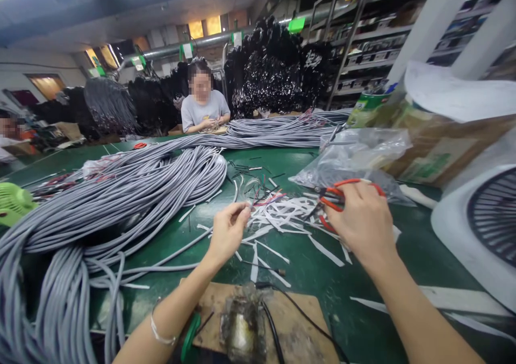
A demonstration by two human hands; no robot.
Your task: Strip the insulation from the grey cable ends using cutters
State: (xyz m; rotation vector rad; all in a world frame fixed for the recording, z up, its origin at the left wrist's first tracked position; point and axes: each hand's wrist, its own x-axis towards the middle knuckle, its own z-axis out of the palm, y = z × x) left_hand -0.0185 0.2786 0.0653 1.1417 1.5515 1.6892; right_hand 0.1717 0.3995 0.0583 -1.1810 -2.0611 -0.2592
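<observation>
My left hand [228,229] pinches the stripped end of a grey cable [177,254], whose thin coloured wires [264,197] stick out past my fingertips. My right hand [363,219] is closed around red-handled cutters [336,192], held just right of those wires. Below and between both hands lies a scatter of white insulation strips [282,216] on the green table [363,321].
A big heap of grey cables [121,197] covers the left side and runs to the back. A clear plastic bag [355,154], a cardboard box [439,143] and a white fan [479,229] stand right. A wooden board with a metal fixture [245,326] is near me. A person [203,106] sits across.
</observation>
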